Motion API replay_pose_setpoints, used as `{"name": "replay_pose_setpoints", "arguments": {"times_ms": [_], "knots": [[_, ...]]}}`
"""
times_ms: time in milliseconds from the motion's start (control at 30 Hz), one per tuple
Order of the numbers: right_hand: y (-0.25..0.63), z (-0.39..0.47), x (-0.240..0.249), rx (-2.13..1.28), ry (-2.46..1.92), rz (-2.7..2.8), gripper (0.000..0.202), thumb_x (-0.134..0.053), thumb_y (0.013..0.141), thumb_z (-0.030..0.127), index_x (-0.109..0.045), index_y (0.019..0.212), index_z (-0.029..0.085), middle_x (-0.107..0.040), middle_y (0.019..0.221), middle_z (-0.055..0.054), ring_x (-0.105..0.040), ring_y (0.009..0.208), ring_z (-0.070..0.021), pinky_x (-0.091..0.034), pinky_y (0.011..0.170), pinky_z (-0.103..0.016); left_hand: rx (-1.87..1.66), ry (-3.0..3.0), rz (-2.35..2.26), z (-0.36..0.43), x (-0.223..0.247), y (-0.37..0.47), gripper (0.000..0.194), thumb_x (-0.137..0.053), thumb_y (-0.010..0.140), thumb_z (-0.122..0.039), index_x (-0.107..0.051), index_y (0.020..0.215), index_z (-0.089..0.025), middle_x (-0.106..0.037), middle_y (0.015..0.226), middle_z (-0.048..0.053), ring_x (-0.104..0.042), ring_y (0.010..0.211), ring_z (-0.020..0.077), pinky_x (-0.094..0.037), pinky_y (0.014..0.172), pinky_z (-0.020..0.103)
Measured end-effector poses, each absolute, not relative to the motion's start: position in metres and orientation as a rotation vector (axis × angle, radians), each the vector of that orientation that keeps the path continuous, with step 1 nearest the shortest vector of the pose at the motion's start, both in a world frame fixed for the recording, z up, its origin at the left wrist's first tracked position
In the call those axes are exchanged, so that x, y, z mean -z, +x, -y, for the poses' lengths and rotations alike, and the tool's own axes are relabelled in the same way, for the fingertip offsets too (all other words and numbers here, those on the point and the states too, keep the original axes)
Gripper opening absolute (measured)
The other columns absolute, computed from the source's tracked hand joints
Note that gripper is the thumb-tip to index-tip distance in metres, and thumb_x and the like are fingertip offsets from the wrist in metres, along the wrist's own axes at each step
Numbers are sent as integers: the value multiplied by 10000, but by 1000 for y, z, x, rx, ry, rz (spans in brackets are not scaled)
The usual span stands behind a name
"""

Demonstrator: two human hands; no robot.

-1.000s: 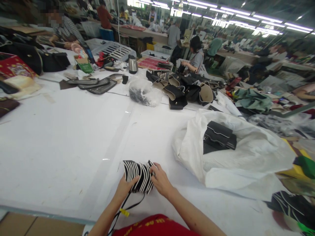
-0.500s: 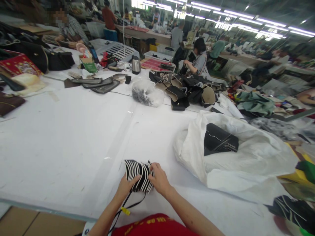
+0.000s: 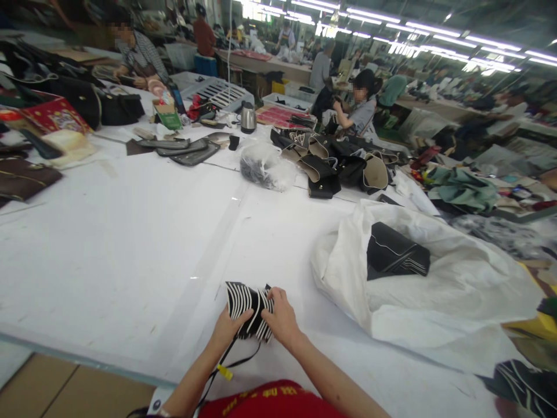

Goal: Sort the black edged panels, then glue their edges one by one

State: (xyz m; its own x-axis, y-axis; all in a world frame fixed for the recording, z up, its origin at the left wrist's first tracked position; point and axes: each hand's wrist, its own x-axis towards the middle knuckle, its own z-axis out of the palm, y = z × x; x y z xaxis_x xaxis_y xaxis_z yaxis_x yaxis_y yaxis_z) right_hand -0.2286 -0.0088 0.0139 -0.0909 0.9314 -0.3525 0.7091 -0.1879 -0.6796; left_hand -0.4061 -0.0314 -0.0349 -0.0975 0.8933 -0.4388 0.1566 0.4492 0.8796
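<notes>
Between my two hands is a stack of black leather pieces (image 3: 246,297) with pale edges, fanned so that the edges show as stripes. My left hand (image 3: 230,325) grips the stack's left part, thumb lying across the top. My right hand (image 3: 278,313) is closed on the right end, with thumb and fingers at the edges of the pieces. A black cord with a yellow tag (image 3: 225,372) hangs just below the stack, near my left forearm. The undersides of the pieces and several fingertips are hidden.
To the right, a white sack (image 3: 343,261) lies open with black leather pieces (image 3: 395,249) inside. Farther back on the white table (image 3: 130,244) are a plastic-wrapped bundle (image 3: 265,168), black bag parts (image 3: 322,168) and a metal kettle (image 3: 248,118). A co-worker (image 3: 363,104) sits beyond.
The fanned pieces have parted a little more near the middle, showing a wider black face between my thumbs. The whole view has shifted slightly. Both hands keep their grip.
</notes>
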Motion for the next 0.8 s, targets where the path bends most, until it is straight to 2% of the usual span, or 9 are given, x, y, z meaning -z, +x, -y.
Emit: {"name": "replay_pose_setpoints", "arguments": {"times_ms": [133, 200, 333, 500, 700, 800], "knots": [[-229, 9, -10, -1202, -1820, 1700, 241, -486, 702, 192, -442, 937, 221, -471, 1140, -63, -507, 989, -202, -400, 883, -339, -819, 950, -1571, 32, 37, -406, 639, -730, 681, -510, -570, 1143, -98, -660, 1153, 165, -610, 1117, 310, -441, 1022, 455], [-232, 7, -12, -1198, -1816, 1674, 180, -511, 743, 250, -449, 910, 219, -487, 1120, -65, -504, 1019, -211, -394, 903, -344, -820, 961, -1566, 32, 40, -406, 640, -733, 675, -507, -571, 1143, -101, -660, 1154, 162, -605, 1124, 308, -433, 1031, 459], [-244, 1, -17, -1139, -1964, 1652, 247, -585, 759, 400, -450, 870, 225, -519, 1049, -53, -522, 965, -228, -401, 822, -338, -800, 1012, -1573, 31, 46, -406, 680, -730, 667, -511, -547, 1169, -90, -642, 1176, 181, -589, 1145, 316, -418, 1044, 479], [-252, -4, -14, -1071, -2047, 1710, 238, -595, 747, 374, -447, 866, 231, -534, 1002, -42, -519, 921, -235, -378, 733, -314, -814, 1034, -1591, 31, 50, -405, 714, -729, 660, -512, -530, 1205, -94, -604, 1244, 189, -543, 1209, 320, -368, 1090, 483], [-242, -2, -8, -1109, -1905, 1735, 155, -523, 810, 319, -448, 908, 227, -536, 1026, -42, -509, 957, -210, -383, 812, -312, -812, 1010, -1578, 34, 49, -405, 675, -702, 691, -498, -535, 1207, -95, -626, 1219, 174, -586, 1153, 302, -418, 1049, 465], [-244, -2, -10, -1094, -1910, 1733, 207, -542, 805, 353, -453, 949, 233, -530, 1059, -43, -501, 992, -225, -383, 809, -319, -814, 1010, -1563, 33, 46, -403, 682, -708, 690, -497, -527, 1217, -103, -625, 1227, 165, -592, 1148, 292, -430, 1039, 448]]}}
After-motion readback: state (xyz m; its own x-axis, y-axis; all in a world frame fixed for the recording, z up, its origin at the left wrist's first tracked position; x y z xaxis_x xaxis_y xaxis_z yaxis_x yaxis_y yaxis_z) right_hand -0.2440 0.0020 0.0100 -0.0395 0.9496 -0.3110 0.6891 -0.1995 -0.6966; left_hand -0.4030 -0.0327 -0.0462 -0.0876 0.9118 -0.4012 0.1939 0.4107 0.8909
